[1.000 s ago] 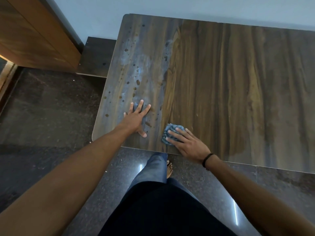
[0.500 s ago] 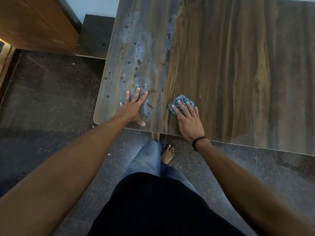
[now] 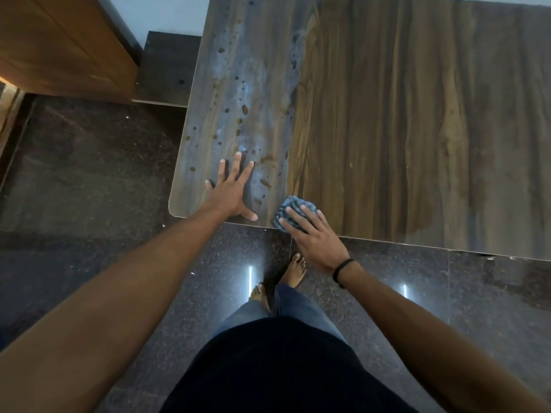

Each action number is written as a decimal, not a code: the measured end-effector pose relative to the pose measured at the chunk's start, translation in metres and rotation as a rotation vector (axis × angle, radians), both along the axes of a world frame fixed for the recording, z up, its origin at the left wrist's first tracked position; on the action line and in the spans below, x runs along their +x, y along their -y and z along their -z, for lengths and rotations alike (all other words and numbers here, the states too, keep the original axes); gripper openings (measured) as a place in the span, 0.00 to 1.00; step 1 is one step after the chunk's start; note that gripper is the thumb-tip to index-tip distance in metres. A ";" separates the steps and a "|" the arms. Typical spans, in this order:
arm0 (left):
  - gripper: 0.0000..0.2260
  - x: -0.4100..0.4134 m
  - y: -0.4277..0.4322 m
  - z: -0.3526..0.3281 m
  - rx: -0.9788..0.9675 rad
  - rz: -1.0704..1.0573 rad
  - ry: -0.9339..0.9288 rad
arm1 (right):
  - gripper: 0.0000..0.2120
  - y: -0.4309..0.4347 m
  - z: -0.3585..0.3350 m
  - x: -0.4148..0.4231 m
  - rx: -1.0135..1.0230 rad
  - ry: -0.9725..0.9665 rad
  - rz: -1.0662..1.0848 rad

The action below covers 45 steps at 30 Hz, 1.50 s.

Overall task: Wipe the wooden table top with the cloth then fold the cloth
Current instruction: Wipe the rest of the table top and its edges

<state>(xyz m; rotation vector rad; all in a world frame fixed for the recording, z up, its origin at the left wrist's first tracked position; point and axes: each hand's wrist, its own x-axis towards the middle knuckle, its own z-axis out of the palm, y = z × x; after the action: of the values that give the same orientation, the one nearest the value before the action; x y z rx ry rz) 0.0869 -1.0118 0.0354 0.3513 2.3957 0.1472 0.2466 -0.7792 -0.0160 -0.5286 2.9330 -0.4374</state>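
A wooden table top (image 3: 402, 129) fills the upper right of the head view. Its left strip looks dusty and pale with several dark spots; the rest is darker brown. A small bunched blue cloth (image 3: 287, 210) lies at the table's near edge. My right hand (image 3: 313, 234) presses flat on the cloth, with its fingers spread over it and its wrist past the edge. My left hand (image 3: 234, 190) rests flat on the dusty strip near the front left corner, fingers apart and empty, a short way left of the cloth.
Dark polished stone floor (image 3: 74, 189) surrounds the table on the left and front. A wooden cabinet (image 3: 59, 46) stands at the upper left, with a dark low step (image 3: 170, 64) beside it. My bare feet (image 3: 293, 268) stand just under the near edge.
My right hand has drawn the cloth back toward the near edge of the table. The left hand stays planted on the dusty strip. The view has shifted.
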 end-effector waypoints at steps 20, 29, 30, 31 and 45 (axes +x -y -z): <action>0.64 0.007 0.030 0.015 0.047 -0.126 0.064 | 0.29 0.018 -0.008 -0.057 -0.006 0.069 0.239; 0.65 0.008 0.029 0.016 0.030 -0.137 0.067 | 0.27 -0.003 -0.012 -0.102 -0.063 0.108 0.323; 0.65 0.008 0.029 0.015 0.031 -0.140 0.065 | 0.27 0.004 -0.012 -0.099 -0.061 0.095 0.315; 0.64 0.008 0.029 0.015 0.031 -0.140 0.065 | 0.28 0.011 -0.009 -0.090 -0.040 0.074 0.219; 0.64 0.007 0.028 0.015 0.034 -0.121 0.057 | 0.27 0.015 -0.003 -0.091 -0.023 0.012 -0.087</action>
<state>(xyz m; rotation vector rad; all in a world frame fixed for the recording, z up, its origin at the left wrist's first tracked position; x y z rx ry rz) 0.0938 -1.0401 0.0208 0.2153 2.3608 0.2504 0.1556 -0.7943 -0.0134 -0.6519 2.8832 -0.4631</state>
